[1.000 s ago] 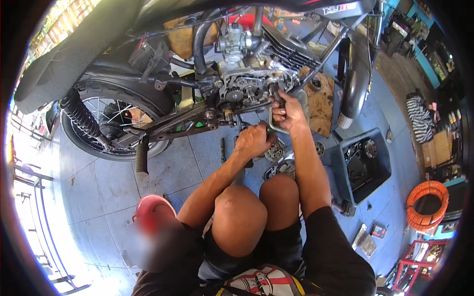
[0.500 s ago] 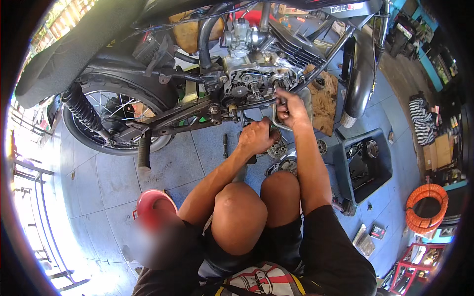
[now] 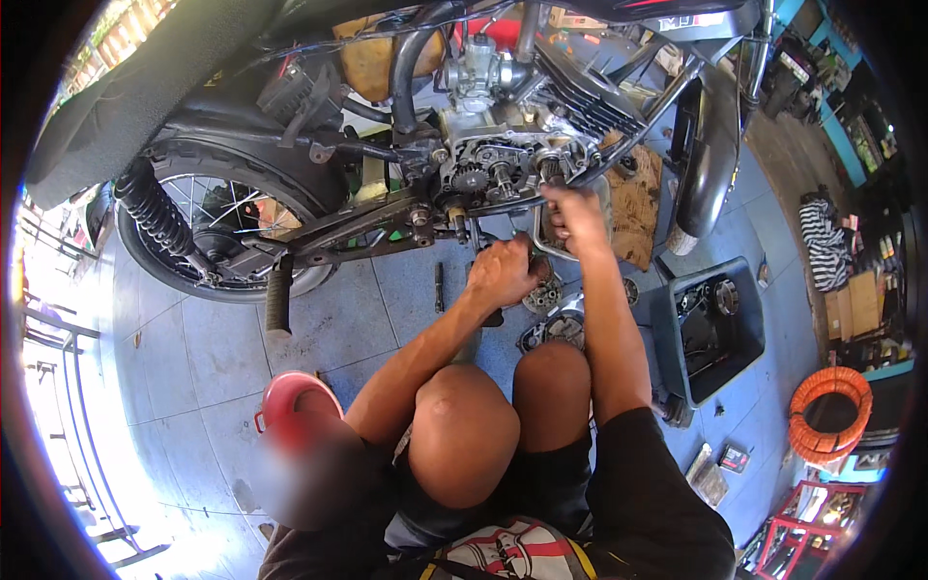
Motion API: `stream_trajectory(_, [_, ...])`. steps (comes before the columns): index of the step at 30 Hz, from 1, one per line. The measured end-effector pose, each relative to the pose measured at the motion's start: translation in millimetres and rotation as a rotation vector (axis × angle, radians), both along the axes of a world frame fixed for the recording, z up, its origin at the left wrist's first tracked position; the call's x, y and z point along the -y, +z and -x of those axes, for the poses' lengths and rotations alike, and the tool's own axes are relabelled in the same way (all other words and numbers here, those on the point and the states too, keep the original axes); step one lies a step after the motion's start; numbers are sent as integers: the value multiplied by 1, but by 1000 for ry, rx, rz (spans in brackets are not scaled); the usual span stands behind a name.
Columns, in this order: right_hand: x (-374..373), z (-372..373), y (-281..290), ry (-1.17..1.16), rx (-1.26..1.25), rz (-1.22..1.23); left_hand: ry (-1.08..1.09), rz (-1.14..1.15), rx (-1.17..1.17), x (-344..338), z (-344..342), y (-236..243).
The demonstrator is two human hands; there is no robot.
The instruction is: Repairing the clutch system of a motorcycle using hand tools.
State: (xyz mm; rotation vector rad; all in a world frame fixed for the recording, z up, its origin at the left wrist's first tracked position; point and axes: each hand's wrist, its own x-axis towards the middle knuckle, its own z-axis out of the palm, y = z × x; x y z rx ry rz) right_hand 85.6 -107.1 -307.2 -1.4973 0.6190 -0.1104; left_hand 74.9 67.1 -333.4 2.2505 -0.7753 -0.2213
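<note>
A motorcycle engine (image 3: 512, 145) stands opened in front of me, its gears (image 3: 471, 181) and shafts bare on the near side. My right hand (image 3: 578, 220) is just below the splined shaft end (image 3: 551, 166) at the engine's right side. Its fingers are curled and a little blurred; what they hold, if anything, cannot be made out. Lower and to the left, my left hand (image 3: 501, 275) is closed in a fist beneath the engine, and whatever sits in it is hidden. Round metal parts (image 3: 543, 296) and a metal cover (image 3: 559, 327) lie on the floor beside it.
A grey bin (image 3: 710, 329) with metal parts stands at right, near an orange coil (image 3: 829, 414). Cardboard (image 3: 633, 217) lies under the engine. The rear wheel (image 3: 217, 217) and footrest (image 3: 278, 295) are at left, with a red bucket (image 3: 302, 401) nearer me.
My right hand has dropped slightly away from the splined shaft, which now shows more. My left hand stays closed in about the same place. The whole view has shifted a little.
</note>
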Motion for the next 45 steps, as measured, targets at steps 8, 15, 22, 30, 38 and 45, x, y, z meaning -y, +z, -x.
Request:
stream_trajectory(8, [-9, -9, 5, -27, 25, 686, 6, -45, 22, 5, -1, 5])
stream_trajectory(15, [-8, -6, -11, -93, -73, 1056, 1, 26, -57, -3, 0, 7])
stream_trajectory(22, [7, -8, -2, 85, -56, -235, -10, -40, -12, 2, -2, 6])
stream_trajectory(30, [-25, 3, -4, -107, -72, 1051, -9, -7, -42, -3, -1, 2])
stream_trajectory(38, [13, -8, 3, 10, -57, -467, -31, -62, -10, 6, -2, 2])
stream_trajectory(45, [-20, -1, -2, -168, 11, 1205, 33, 41, -3, -1, -1, 3])
